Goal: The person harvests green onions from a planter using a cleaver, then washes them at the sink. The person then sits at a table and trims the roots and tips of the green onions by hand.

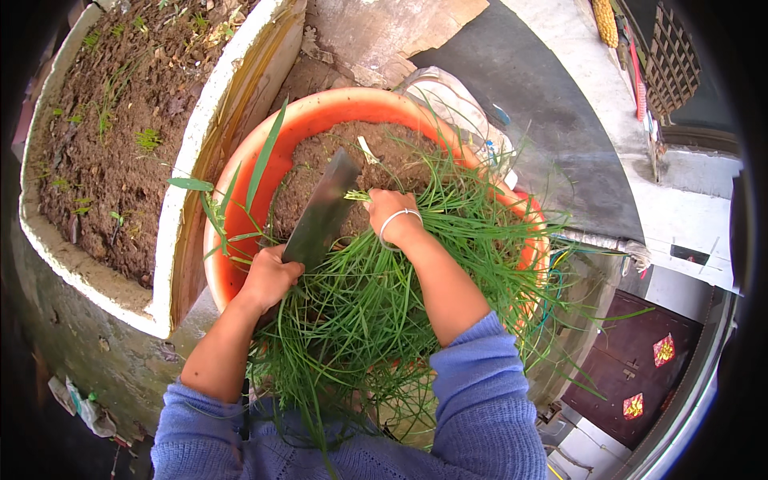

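Note:
My left hand [269, 281] is closed around the handle end of a broad-bladed cleaver [324, 207]. The dark metal blade points up and away over bare soil [372, 144] in a round orange tub [354, 107]. To the right of the blade, my right hand [389, 211] grips a bunch of thin green stalks [358, 196], whose pale ends stick out toward the blade. A bracelet circles that wrist. Long grass-like leaves [366, 300], possibly chives, fill the near part of the tub and hang over its rim. The cleaver's handle is hidden by my fingers.
A white-rimmed planter box [180, 180] with soil and small seedlings stands to the left. Broad-leaved stems [264, 156] lean over the tub's left edge. A pale cloth sack [447, 99] lies behind the tub. A corn cob [605, 23] is at upper right.

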### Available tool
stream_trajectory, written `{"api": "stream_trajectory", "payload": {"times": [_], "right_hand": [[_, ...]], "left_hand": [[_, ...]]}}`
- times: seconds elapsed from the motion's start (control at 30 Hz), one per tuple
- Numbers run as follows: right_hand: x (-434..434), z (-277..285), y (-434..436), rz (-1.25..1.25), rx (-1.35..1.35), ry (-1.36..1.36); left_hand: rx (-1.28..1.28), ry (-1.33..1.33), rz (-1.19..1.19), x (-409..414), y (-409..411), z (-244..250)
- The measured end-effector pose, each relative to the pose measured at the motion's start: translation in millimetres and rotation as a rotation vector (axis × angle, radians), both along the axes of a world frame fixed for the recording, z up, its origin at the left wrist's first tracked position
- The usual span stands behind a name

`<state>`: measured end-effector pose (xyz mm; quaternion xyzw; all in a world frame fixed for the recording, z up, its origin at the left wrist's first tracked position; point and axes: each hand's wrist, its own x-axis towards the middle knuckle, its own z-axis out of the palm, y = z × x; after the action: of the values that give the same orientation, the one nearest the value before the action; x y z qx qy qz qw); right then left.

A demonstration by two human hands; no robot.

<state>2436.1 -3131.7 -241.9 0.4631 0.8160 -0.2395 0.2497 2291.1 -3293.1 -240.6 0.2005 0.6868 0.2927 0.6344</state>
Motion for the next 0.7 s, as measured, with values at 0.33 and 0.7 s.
{"api": "stream_trajectory", "payload": {"times": [0.33,0.7], "right_hand": [[32,52,1,-0.056,0.144,0.153],[61,52,4,-0.005,0.607,0.420]], "left_hand": [[0.095,0.289,-0.006,-5,-11,16],[0.175,0.266,0.030,-24,-15,55]]}}
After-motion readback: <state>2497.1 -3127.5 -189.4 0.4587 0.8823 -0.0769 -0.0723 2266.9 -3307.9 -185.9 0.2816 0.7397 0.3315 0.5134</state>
